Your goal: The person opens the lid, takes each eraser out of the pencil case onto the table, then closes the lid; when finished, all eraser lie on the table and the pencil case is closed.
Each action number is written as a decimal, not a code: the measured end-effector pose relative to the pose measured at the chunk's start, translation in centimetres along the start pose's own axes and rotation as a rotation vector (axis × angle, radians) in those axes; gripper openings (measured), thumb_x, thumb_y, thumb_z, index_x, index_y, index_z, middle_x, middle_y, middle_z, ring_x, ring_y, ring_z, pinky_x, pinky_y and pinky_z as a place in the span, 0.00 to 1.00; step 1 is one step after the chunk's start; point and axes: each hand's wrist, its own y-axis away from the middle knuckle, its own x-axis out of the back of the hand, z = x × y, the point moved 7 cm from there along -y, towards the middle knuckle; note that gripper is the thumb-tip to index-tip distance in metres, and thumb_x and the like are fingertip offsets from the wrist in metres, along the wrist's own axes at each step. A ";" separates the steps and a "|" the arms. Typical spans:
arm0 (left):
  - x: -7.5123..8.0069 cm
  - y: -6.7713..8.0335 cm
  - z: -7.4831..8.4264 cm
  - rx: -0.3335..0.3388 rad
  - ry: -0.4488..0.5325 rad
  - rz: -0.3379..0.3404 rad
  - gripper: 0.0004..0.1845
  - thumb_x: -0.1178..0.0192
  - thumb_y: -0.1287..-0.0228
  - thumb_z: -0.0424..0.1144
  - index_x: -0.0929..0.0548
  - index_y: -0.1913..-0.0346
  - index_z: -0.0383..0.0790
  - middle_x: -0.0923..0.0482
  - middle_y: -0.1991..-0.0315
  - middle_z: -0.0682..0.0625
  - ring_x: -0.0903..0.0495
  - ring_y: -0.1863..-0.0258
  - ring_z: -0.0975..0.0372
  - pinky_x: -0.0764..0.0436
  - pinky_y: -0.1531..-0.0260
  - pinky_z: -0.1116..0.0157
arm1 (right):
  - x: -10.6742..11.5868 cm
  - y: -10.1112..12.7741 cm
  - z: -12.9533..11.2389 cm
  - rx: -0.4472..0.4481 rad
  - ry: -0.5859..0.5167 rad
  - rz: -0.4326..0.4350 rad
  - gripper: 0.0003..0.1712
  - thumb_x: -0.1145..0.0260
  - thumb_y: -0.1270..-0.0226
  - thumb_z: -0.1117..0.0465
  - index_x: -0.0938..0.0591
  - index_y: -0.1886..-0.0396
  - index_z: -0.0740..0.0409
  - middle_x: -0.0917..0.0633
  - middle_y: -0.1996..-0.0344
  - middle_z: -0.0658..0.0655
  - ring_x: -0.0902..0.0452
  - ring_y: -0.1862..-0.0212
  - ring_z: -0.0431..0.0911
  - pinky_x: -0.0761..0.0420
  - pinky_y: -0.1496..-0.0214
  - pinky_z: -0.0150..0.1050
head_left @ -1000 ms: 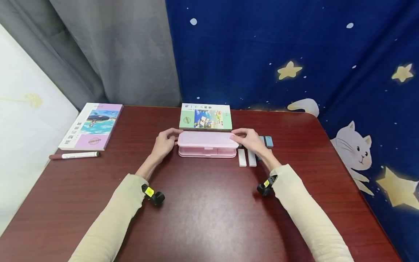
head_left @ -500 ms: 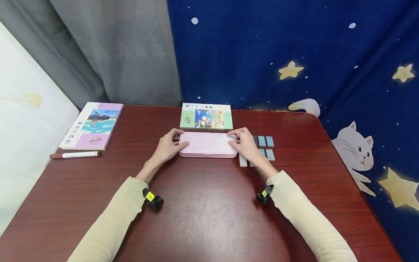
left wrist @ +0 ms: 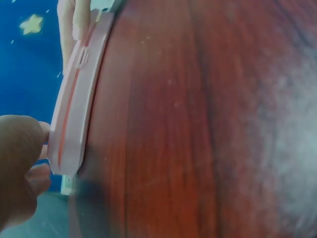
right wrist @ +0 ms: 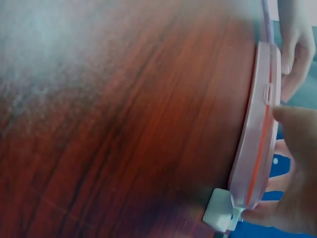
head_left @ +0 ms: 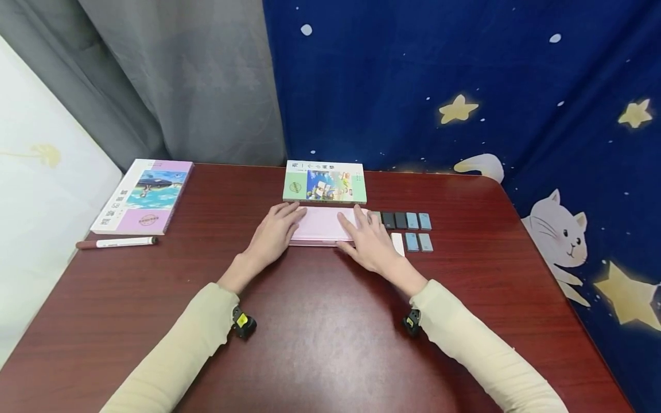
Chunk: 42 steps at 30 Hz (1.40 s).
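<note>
A pink pencil case (head_left: 322, 223) lies on the table with its lid down. Over its left end rests my left hand (head_left: 271, 235), fingers extended onto the lid. My right hand (head_left: 369, 244) lies across the right part, its fingers spread and thumb by the front edge. Seen from the left wrist, the case (left wrist: 79, 109) has a small latch (left wrist: 83, 57) on its front and a reddish line along the seam. In the right wrist view, a white block (right wrist: 219, 209) sits close to the case's end. My right hand partly hides that end in the head view.
Right of the case stand small blocks: black (head_left: 400, 220), blue (head_left: 424, 221) and white (head_left: 397, 244). Directly behind it is a green-and-white book (head_left: 324, 182). A purple-and-white book (head_left: 143, 197) and a marker (head_left: 117, 243) lie at the left.
The pencil case's lid has come down from partly raised. Both hands have moved inward from the case's ends, and their fingers have gone from gripping to lying over the lid.
</note>
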 end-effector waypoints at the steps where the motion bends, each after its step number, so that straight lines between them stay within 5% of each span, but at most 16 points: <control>1: -0.2 0.0 0.4 -0.022 -0.041 -0.023 0.21 0.46 0.33 0.27 0.24 0.37 0.36 0.32 0.35 0.37 0.36 0.35 0.45 0.33 0.39 0.47 | -0.2 0.0 -0.1 -0.005 0.026 -0.027 0.37 0.44 0.29 0.41 0.39 0.25 0.46 0.43 0.29 0.71 0.44 0.34 0.68 0.30 0.42 0.62; 6: -0.7 -0.1 1.7 -0.078 -0.154 -0.105 0.24 0.49 0.35 0.24 0.26 0.36 0.33 0.36 0.33 0.34 0.38 0.33 0.44 0.38 0.35 0.50 | -0.4 -0.2 -0.9 0.014 0.148 -0.030 0.40 0.41 0.30 0.44 0.44 0.23 0.46 0.42 0.31 0.73 0.41 0.38 0.69 0.27 0.46 0.59; 9: -1.1 0.0 2.2 -0.077 -0.206 -0.135 0.25 0.47 0.31 0.35 0.30 0.34 0.30 0.39 0.32 0.32 0.41 0.32 0.42 0.43 0.32 0.51 | -0.3 -0.3 -1.4 0.023 0.228 0.008 0.41 0.39 0.32 0.44 0.42 0.24 0.49 0.39 0.33 0.75 0.37 0.41 0.69 0.26 0.48 0.59; 12: -1.8 0.1 2.6 -0.067 -0.269 -0.185 0.35 0.45 0.31 0.51 0.35 0.32 0.28 0.46 0.29 0.31 0.46 0.30 0.41 0.47 0.30 0.50 | -0.6 -0.2 -1.7 0.016 0.275 -0.004 0.43 0.39 0.32 0.44 0.43 0.24 0.54 0.41 0.33 0.76 0.39 0.38 0.69 0.30 0.42 0.60; 16: -2.4 0.1 2.9 -0.043 -0.356 -0.209 0.45 0.40 0.38 0.60 0.39 0.30 0.29 0.50 0.27 0.32 0.49 0.29 0.40 0.48 0.31 0.47 | -1.2 -0.3 -1.8 -0.001 0.252 -0.054 0.43 0.42 0.29 0.46 0.48 0.24 0.58 0.48 0.28 0.73 0.49 0.30 0.66 0.42 0.34 0.64; 22: -2.7 -0.1 2.9 -0.007 -0.445 -0.200 0.44 0.39 0.38 0.59 0.40 0.28 0.37 0.47 0.27 0.36 0.46 0.30 0.41 0.44 0.33 0.46 | -1.6 -0.2 -2.0 -0.008 0.235 -0.111 0.42 0.48 0.25 0.47 0.55 0.22 0.57 0.55 0.26 0.70 0.56 0.27 0.65 0.48 0.32 0.65; 42: -2.7 0.3 3.3 0.001 -0.359 -0.186 0.39 0.40 0.35 0.52 0.41 0.25 0.43 0.48 0.26 0.37 0.50 0.29 0.40 0.47 0.35 0.39 | -2.2 -0.3 -1.8 0.000 0.191 -0.114 0.38 0.52 0.23 0.49 0.55 0.22 0.54 0.57 0.25 0.66 0.62 0.26 0.62 0.54 0.31 0.66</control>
